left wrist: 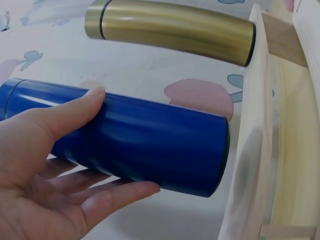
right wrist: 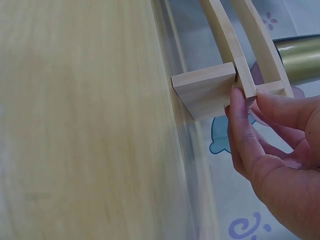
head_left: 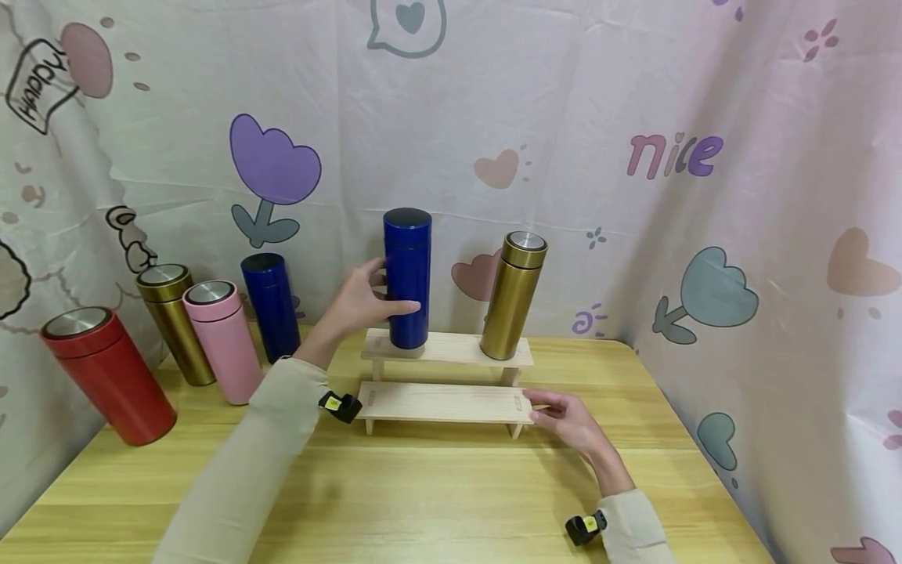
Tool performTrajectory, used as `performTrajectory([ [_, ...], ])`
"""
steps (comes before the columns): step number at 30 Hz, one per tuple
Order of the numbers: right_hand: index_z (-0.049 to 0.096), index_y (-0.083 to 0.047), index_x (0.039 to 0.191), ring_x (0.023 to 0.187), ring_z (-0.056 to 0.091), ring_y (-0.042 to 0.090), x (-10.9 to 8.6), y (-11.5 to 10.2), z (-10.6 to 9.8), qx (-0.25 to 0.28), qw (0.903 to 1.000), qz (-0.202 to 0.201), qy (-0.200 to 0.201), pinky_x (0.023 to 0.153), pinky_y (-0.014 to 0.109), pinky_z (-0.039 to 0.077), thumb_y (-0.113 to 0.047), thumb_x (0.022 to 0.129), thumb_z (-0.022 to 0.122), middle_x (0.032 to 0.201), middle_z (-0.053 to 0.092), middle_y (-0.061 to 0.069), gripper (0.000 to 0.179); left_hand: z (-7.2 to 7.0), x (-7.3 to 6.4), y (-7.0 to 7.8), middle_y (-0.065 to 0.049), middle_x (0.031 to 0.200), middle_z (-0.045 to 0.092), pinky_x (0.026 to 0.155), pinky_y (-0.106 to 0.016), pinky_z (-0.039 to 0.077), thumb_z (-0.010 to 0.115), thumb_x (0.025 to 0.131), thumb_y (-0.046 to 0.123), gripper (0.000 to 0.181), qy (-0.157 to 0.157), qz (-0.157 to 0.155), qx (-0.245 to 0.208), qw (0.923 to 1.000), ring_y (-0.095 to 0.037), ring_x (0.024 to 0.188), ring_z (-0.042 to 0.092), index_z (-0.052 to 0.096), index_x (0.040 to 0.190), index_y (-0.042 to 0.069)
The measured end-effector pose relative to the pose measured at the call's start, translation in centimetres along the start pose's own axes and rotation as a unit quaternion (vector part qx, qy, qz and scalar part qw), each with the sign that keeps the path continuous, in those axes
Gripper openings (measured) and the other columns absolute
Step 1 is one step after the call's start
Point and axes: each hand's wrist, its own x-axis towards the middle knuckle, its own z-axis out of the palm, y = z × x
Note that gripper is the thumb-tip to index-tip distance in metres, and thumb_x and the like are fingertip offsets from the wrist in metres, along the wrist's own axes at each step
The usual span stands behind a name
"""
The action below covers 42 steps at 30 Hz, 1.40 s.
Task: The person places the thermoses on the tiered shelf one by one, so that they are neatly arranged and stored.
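Observation:
My left hand [head_left: 358,301] grips a blue thermos bottle [head_left: 410,262] around its middle, thumb across the front. The bottle stands upright over the left part of a two-step wooden rack's upper board [head_left: 456,348]; in the left wrist view a narrow gap shows between its base [left wrist: 220,157] and the wood [left wrist: 250,135]. A gold thermos bottle [head_left: 516,298] stands on that board's right end. With thumb and fingers, my right hand [head_left: 569,427] pinches the right end of the lower board [head_left: 440,403]; the right wrist view shows the pinch at the board's corner [right wrist: 245,89].
On the table [head_left: 423,501] at left stand a red thermos bottle [head_left: 116,384], another gold one [head_left: 179,333], a pink one [head_left: 225,345] and another blue one [head_left: 272,305]. A patterned cloth [head_left: 564,94] hangs behind and along the sides.

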Motion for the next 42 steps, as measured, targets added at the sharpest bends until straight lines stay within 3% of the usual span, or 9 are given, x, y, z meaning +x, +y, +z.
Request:
performTrajectory([
  [12,0.06,0.006,0.139,0.122,0.066,0.04,-0.3,-0.1,0.2,-0.007,1.0,-0.002,0.004,0.091,0.013,0.055,-0.007,0.097,0.069,0.142,0.06,0.029,0.044,3.4,1.1,1.0,-0.026,0.137,0.063,0.099,-0.057,0.058,0.087,0.083,0.02,0.086,-0.013,0.037,-0.037,0.9985,-0.042,0.122,0.066,0.041,0.153,0.002],
  [34,0.059,0.007,0.139,0.119,0.067,0.038,-0.1,-0.1,-0.1,-0.001,1.0,-0.004,-0.005,0.089,0.014,0.055,-0.007,0.097,0.069,0.143,0.059,0.03,0.045,6.5,2.2,0.7,-0.024,0.142,0.06,0.105,-0.058,0.054,0.089,0.081,0.023,0.09,-0.013,0.005,-0.029,0.9995,-0.04,0.129,0.062,0.04,0.154,0.003],
  [42,0.059,0.007,0.139,0.12,0.067,0.039,-0.1,-0.2,0.0,-0.001,0.9999,-0.008,-0.009,0.09,0.015,0.056,-0.008,0.097,0.069,0.143,0.059,0.03,0.045,7.4,2.5,0.9,-0.024,0.142,0.061,0.105,-0.057,0.055,0.09,0.081,0.023,0.089,-0.01,0.014,-0.024,0.9996,-0.04,0.128,0.062,0.042,0.153,0.002],
])
